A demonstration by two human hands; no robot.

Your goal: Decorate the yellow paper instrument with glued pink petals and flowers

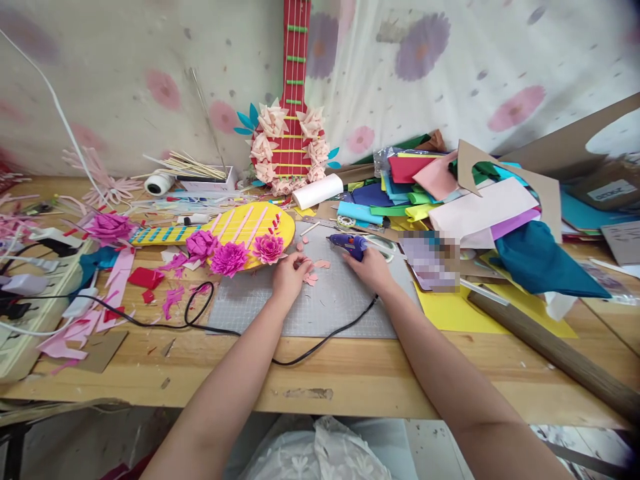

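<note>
The right hand (pixel 369 268) was wrapped around a smooth blue plastic glue gun (pixel 350 245), its nozzle pointing left over the gridded grey mat (pixel 345 310). The left hand (pixel 289 277) had thumb and fingertips drawn together beside thin, petal-shaped pink scraps (pixel 311 279) on the mat; whether it pinched one I could not tell, as the fingers covered the spot. Just left lay a rounded yellow guitar shape (pixel 240 230) with ruffled magenta flowers (pixel 230 259). Behind stood a red guitar shape (pixel 293 143) ringed with pointed, pale-pink blooms (pixel 273 122), its neck cut off above. Pixelation obscured a flat item near the right hand.
</note>
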